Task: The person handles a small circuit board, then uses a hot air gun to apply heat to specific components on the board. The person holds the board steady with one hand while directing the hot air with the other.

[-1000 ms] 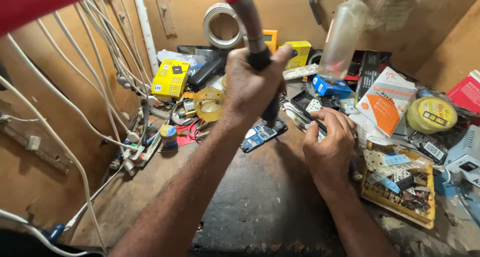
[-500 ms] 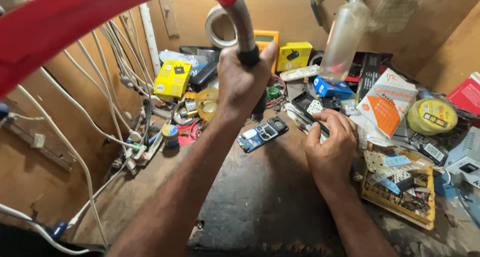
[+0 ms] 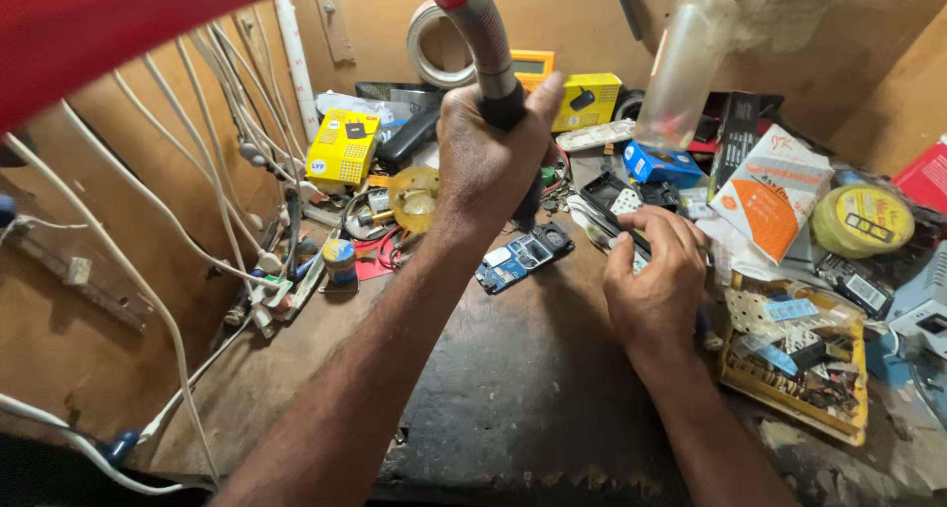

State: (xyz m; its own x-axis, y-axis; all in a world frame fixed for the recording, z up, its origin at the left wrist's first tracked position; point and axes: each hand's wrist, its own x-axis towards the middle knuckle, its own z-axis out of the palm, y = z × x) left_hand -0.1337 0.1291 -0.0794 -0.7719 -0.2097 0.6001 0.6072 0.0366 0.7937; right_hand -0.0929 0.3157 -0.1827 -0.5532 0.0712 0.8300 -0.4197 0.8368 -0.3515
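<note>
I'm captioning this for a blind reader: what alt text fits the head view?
A person's left hand grips a flexible metal lamp neck above a cluttered workbench, while the right hand rests on a dismantled phone; a blue circuit board lies between.

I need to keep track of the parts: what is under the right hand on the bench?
Under the right hand a flat dark device with a pale edge sticks out past the fingers, lying on the workbench. The palm covers the rest.
</note>
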